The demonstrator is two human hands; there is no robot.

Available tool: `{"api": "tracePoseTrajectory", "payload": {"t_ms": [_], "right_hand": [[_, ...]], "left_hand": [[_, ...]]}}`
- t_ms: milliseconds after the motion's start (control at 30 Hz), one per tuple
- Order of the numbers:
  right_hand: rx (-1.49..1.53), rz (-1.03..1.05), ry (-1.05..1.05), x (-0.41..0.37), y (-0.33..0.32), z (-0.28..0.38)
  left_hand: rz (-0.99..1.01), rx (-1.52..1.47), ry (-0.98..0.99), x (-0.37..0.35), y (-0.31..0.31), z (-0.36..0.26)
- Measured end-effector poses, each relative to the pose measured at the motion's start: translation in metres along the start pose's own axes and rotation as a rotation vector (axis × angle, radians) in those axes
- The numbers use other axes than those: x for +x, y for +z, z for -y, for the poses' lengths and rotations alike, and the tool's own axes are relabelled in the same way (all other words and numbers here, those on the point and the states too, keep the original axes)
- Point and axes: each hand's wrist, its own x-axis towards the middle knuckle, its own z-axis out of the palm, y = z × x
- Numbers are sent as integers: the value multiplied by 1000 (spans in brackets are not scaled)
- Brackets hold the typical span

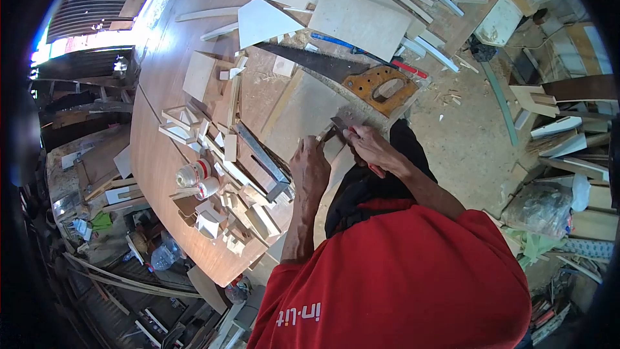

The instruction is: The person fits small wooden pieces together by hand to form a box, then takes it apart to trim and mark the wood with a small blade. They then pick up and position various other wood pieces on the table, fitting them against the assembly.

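Observation:
At the table's near edge, my left hand is closed on a small wood piece that sticks out past its fingertips. Just right of it, my right hand is wrapped round a knife whose dark blade points up and left, close to the wood piece. Both hands are over a pale flat board. Beyond them lies a handsaw with a wooden handle, its blade pointing left. A dark metal-edged tool rests left of my left hand.
Wood offcuts are piled on the table at the left, beside white jars. Boards and strips cover the far side. A blue pencil-like strip lies behind the saw. At the right, wood scraps and a plastic bag lie on the floor.

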Motion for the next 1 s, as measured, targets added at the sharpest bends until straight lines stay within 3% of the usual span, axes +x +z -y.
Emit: {"api": "tracePoseTrajectory", "payload": {"t_ms": [67,133,533,633,1000], "right_hand": [[50,85,115,2,0,5],[252,195,389,4,-1,7],[589,311,459,6,2,3],[600,320,603,7,-1,8],[572,254,558,3,1,8]], "left_hand": [[18,17,-17,0,-2,-1],[36,31,-28,1,-2,-4],[107,44,-87,-1,0,-4],[79,25,-87,-2,1,-5],[84,30,-88,-2,2,-1]]}}
